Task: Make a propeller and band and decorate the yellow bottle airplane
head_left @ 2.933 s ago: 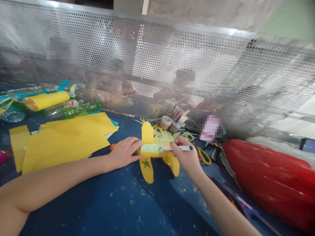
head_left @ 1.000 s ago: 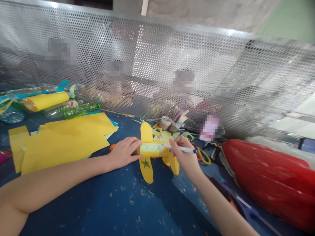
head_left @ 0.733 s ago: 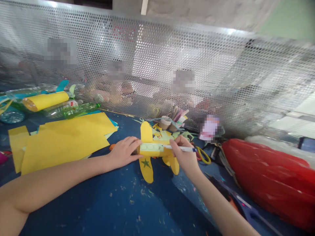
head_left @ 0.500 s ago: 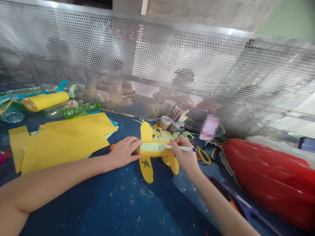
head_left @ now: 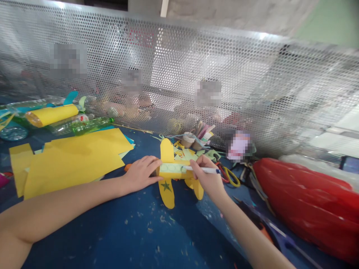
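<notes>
A yellow paper-covered toy plane (head_left: 167, 194) lies on the blue table, one wing marked with a dark star. Along its body runs a pale green strip (head_left: 168, 168) with rounded outlines drawn on it. My left hand (head_left: 143, 172) is closed around the nose end at the left, thumb below and fingers above. In my right hand (head_left: 207, 173) is a white marker pen (head_left: 206, 170) with a blue end, pinched between thumb and fingers. Its tip meets the green strip near the right end. The tail is partly behind my right hand.
Yellow paper sheets (head_left: 75, 157) are piled at left, with green plastic bottles (head_left: 92, 126) and another yellow-wrapped bottle (head_left: 53, 114) behind. Scissors (head_left: 232, 177) and a red plastic bag (head_left: 305, 201) lie right. A perforated metal screen (head_left: 179, 71) stands across the back, people beyond it.
My right hand and the marker have shifted slightly left and down along the green strip. My left hand and the plane stay in place.
</notes>
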The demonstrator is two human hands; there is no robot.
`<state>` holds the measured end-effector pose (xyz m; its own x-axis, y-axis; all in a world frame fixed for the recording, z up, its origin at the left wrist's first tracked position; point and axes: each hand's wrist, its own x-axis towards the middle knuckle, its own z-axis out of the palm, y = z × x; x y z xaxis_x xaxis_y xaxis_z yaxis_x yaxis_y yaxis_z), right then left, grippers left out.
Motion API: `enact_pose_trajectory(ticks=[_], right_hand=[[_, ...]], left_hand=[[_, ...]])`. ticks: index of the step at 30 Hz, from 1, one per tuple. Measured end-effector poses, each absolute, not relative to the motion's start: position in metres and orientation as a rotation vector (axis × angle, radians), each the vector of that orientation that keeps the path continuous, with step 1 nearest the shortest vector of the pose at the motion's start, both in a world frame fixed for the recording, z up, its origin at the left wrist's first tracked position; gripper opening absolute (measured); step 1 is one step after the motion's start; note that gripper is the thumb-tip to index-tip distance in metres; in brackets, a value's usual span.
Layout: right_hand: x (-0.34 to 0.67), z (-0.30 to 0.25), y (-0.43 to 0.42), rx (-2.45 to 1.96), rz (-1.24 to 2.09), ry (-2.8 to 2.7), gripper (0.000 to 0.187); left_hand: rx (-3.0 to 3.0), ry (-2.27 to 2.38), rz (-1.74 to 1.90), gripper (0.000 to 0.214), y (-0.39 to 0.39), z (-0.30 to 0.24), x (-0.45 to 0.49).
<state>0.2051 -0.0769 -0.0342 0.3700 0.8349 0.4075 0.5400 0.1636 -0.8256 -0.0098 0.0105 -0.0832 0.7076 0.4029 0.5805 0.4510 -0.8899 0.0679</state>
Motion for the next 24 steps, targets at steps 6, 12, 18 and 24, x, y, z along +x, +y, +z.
enact_pose_trajectory(ticks=[6,12,18,24], right_hand=[[0.209,-0.037,-0.075,-1.527,0.371,-1.301,0.029],[0.213,-0.036,-0.073,-1.556,0.289,-1.325,0.027],[0.217,-0.036,-0.072,-1.535,0.318,-1.251,0.026],[0.215,-0.035,-0.073,-1.516,0.314,-1.218,0.027]], left_hand=[[-2.825,-0.699,-0.937,0.042,0.011,-0.084,-0.01],[-2.818,-0.69,-0.947,0.043,0.012,-0.085,-0.01],[-2.8,-0.682,-0.957,0.043,0.012,-0.085,-0.01],[-2.81,-0.693,-0.952,0.044,0.012,-0.086,-0.009]])
